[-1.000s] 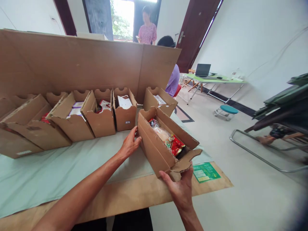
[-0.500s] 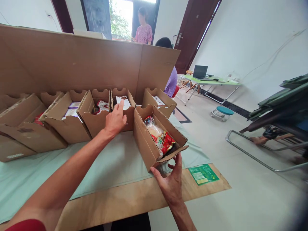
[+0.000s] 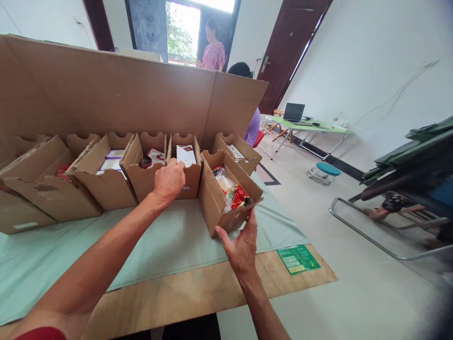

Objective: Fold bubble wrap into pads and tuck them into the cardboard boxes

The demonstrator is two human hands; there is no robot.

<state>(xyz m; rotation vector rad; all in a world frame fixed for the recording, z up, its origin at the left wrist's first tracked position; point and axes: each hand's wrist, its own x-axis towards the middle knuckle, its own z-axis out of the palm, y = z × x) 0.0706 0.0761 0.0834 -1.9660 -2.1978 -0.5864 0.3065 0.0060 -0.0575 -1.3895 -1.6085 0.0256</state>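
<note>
Head view: right hand spread open, fingertips against the near end of the snack box. That box sits on the green cloth, at the right end of the row. Left hand is curled over the front rim of the neighbouring box, gripping it.

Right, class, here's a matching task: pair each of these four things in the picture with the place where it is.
Things
1. left hand
2. right hand
3. laptop
4. green label

Places
A. on the far green table
B. against the near end of the snack-packet box
C. flat on the wooden tabletop, near its corner
D. on a front rim in the row of boxes

Pairs: 1-D, 2-B, 3-A, 4-C
</note>
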